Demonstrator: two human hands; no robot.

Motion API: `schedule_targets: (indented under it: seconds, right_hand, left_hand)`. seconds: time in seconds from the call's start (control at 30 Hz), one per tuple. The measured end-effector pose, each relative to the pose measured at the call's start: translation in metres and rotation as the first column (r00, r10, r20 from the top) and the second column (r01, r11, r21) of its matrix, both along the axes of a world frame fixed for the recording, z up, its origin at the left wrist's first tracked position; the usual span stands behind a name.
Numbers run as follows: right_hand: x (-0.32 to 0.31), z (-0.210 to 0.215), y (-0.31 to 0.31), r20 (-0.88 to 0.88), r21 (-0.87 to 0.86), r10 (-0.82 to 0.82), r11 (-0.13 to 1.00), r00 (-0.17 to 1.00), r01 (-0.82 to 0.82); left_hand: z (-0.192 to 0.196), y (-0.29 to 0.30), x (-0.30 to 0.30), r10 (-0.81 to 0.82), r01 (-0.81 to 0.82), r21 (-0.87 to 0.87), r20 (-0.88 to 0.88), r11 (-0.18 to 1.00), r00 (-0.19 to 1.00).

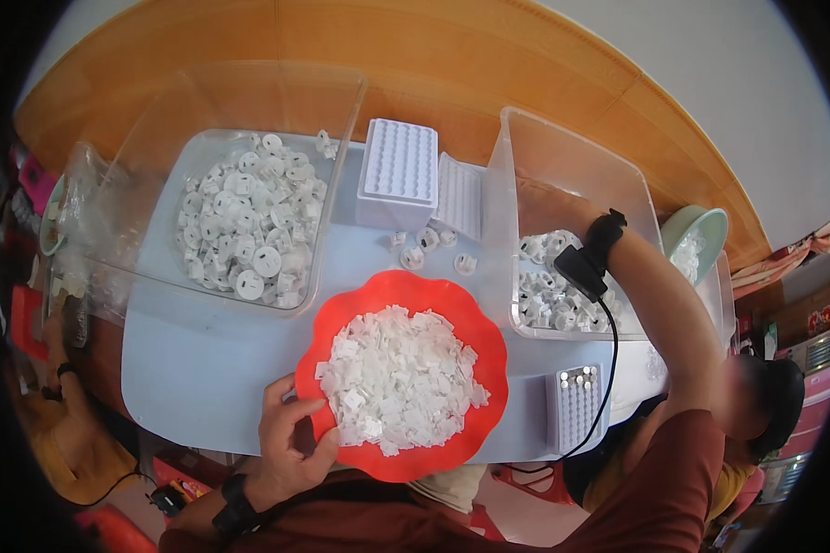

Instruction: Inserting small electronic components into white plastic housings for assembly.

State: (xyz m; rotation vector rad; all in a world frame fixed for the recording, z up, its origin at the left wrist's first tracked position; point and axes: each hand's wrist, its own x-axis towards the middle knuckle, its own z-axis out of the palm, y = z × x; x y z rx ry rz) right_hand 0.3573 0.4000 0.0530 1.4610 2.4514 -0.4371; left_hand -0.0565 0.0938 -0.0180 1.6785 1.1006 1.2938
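Observation:
A red bowl with a scalloped rim (491, 355) sits at the near edge of the table, heaped with small flat white plastic pieces (401, 378). My left hand (290, 431) grips its left rim, thumb and fingers closed on the edge. On the right, my right arm reaches over a clear plastic bin (576, 147), and my right hand (551, 210) is inside it, above a pile of white round plastic parts with dark slots (563, 309). Its fingers are blurred behind the bin wall, so what they hold does not show.
Another clear bin (341, 166) holds many white round parts at left. Between the bins stand a stacked white hole tray (399, 170) and several loose parts (426, 240). A small tray with metal pieces (576, 410) lies near right. Co-workers sit at both sides.

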Motion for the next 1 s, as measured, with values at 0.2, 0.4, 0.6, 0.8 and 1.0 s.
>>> schedule_targets:
  seconds: [0.2,0.4,0.6,0.8,1.0]
  right_hand:
    - [-0.008,-0.018,-0.009,-0.03,0.119,-0.059,0.991,0.998,0.062]
    - [-0.01,-0.019,-0.019,-0.016,0.182,-0.063,0.981,0.998,0.065]
    - [0.004,-0.039,-0.014,-0.234,0.286,0.103,0.958,0.967,-0.033]
    - [0.006,-0.047,-0.01,-0.231,0.296,0.098,0.955,0.968,-0.026]
    - [-0.006,-0.024,-0.021,-0.25,0.221,-0.014,0.973,0.968,0.071]
  left_hand:
    - [0.0,-0.002,-0.007,-0.059,0.056,-0.058,-0.037,0.997,0.998]
    - [0.0,-0.002,-0.005,-0.057,0.056,-0.027,-0.03,0.998,0.998]
    - [-0.005,-0.003,-0.001,0.041,-0.041,0.007,-0.024,0.999,0.999]
    - [-0.003,-0.002,-0.001,0.045,-0.045,0.02,-0.029,0.999,0.999]
    - [-0.002,-0.004,-0.004,-0.063,0.063,-0.02,-0.012,0.998,0.998]
